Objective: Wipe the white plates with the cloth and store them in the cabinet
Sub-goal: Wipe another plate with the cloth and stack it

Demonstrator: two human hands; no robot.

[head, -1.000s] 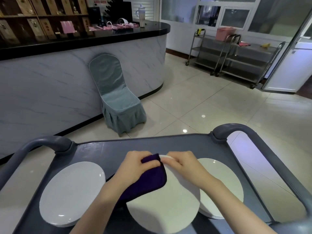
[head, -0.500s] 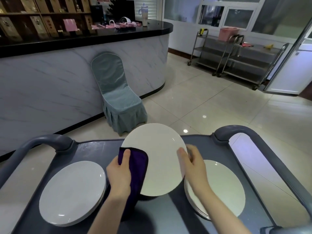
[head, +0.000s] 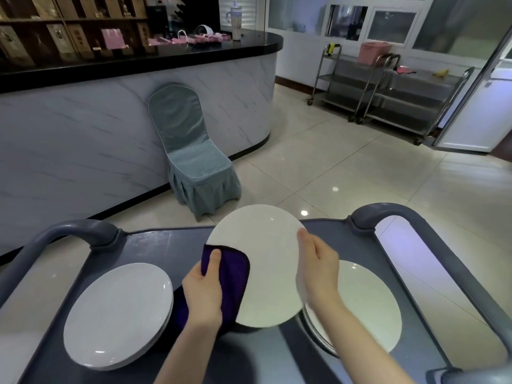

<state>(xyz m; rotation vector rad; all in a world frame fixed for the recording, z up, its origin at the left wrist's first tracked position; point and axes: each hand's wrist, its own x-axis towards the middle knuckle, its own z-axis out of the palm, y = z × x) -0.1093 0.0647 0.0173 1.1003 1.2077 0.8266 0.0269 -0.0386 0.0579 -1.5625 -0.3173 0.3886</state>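
Observation:
A white plate (head: 266, 253) is held tilted up above the grey cart (head: 155, 245). My left hand (head: 203, 291) presses a purple cloth (head: 232, 275) against the plate's lower left edge, thumb on the cloth. My right hand (head: 317, 268) grips the plate's right rim. A stack of white plates (head: 116, 314) lies on the cart's left side. Another stack of white plates (head: 368, 303) lies on the right, partly hidden by my right forearm.
The cart has raised grey handles at left (head: 69, 234) and right (head: 393, 214). Beyond it stand a teal covered chair (head: 194, 162) against a marble counter (head: 83, 128), and steel trolleys (head: 388, 92) at the far right on the tiled floor.
The plate was lifted from flat over the cart to a tilted, raised position. The cloth moved from the plate's top to its lower left edge, and my right hand shifted to the right rim.

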